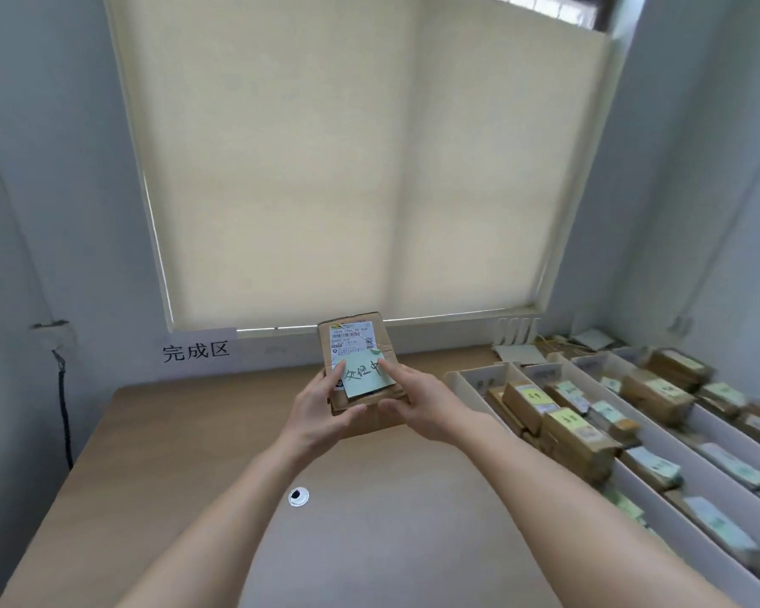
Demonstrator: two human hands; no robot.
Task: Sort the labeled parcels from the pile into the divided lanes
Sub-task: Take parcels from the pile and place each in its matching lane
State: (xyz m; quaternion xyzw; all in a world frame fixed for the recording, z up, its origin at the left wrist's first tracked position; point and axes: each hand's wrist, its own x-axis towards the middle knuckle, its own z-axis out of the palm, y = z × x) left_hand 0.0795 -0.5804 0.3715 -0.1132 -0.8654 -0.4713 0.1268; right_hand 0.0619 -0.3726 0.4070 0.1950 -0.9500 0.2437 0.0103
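Here we hold one cardboard parcel (355,344) up above the desk (194,432), in front of the drawn window blind (369,168). Our left hand (321,408) grips the parcel's near left corner, fingers curled round its edge and thumb beneath. Our right hand (417,399) holds its near right side, with the index finger pressed on a green sticky note (365,376) that bears handwriting. Above the note on the parcel's face sits a printed shipping label (351,335). To the right of the parcel, white divided lanes (659,436) hold sorted parcels (575,436). To its left, a wall sign (196,351) reads 完成区.
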